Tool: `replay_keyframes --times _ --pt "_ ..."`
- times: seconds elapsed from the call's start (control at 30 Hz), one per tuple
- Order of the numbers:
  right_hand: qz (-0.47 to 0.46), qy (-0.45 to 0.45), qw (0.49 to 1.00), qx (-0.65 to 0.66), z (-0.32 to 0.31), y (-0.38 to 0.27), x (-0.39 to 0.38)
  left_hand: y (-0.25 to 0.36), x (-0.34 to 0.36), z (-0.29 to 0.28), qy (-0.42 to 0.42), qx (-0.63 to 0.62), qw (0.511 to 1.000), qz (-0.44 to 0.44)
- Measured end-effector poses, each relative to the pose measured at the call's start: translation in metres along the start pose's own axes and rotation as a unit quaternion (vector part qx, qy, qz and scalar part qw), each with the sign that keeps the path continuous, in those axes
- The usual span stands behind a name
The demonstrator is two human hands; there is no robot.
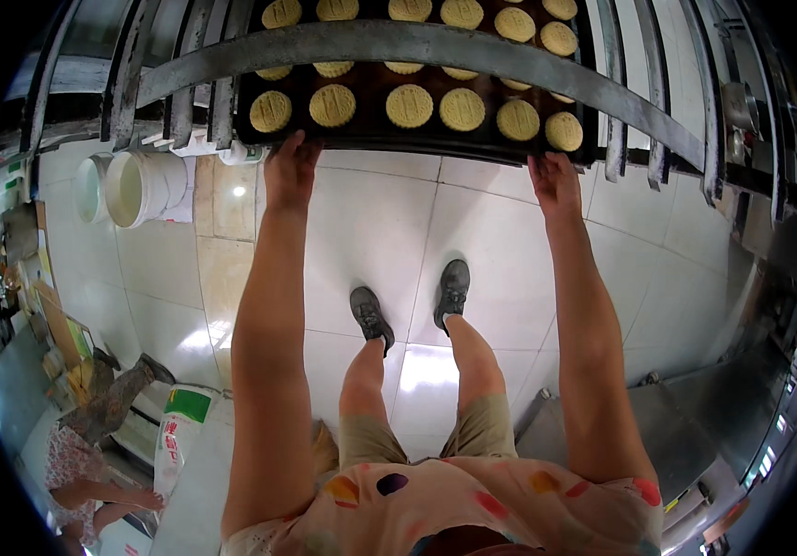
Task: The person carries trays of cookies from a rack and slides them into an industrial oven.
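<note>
At twelve o'clock, my left hand and right hand gripped the tray of biscuits within the rack, seemingly a tray-handling step, whose next move needed level support.

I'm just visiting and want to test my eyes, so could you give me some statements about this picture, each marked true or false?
1. The left hand and right hand are both at the near edge of the dark tray. True.
2. The biscuits on the tray are square. False: they are round.
3. A grey metal bar hides parts of some biscuits from view. True.
4. The person's shoes are bright red. False: they are dark.
5. White buckets stand on the right side of the picture. False: they stand on the left.
</note>
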State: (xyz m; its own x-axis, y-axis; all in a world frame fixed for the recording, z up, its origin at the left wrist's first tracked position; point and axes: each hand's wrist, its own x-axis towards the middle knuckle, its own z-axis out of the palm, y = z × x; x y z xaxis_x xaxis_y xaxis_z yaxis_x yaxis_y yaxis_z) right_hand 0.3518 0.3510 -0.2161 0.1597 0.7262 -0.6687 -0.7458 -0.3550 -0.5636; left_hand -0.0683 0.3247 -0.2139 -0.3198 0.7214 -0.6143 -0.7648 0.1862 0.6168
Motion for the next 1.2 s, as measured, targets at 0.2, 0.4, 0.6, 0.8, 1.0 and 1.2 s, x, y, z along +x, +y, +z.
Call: replay_keyframes --times 0.2,0.4,0.6,0.8,1.0,1.2 --pt "0.055 0.041 0.998 0.000 -0.064 0.015 -0.075 -0.018 -0.086 -0.054 0.020 -0.013 1.000 -0.016" --pt "0.091 0.033 0.995 0.015 -0.094 -0.021 -0.119 0.036 -0.114 -0.097 -0.018 -0.001 0.999 -0.048" --pt "0.031 0.016 0.974 -0.225 -0.073 -0.046 -0.066 0.085 -0.045 -0.046 -0.053 0.296 0.950 -0.082" --pt "-0.099 0.197 0.865 -0.451 -0.087 -0.036 -0.100 0.070 -0.070 -0.071 0.098 0.481 0.870 0.039" --pt "-0.048 0.270 0.826 -0.493 -0.192 -0.015 -0.272 0.059 -0.240 -0.115 0.054 0.521 0.847 0.095" --pt "0.095 0.341 0.730 -0.585 -0.234 -0.059 -0.461 0.051 -0.382 -0.133 0.026 0.448 0.889 -0.091"
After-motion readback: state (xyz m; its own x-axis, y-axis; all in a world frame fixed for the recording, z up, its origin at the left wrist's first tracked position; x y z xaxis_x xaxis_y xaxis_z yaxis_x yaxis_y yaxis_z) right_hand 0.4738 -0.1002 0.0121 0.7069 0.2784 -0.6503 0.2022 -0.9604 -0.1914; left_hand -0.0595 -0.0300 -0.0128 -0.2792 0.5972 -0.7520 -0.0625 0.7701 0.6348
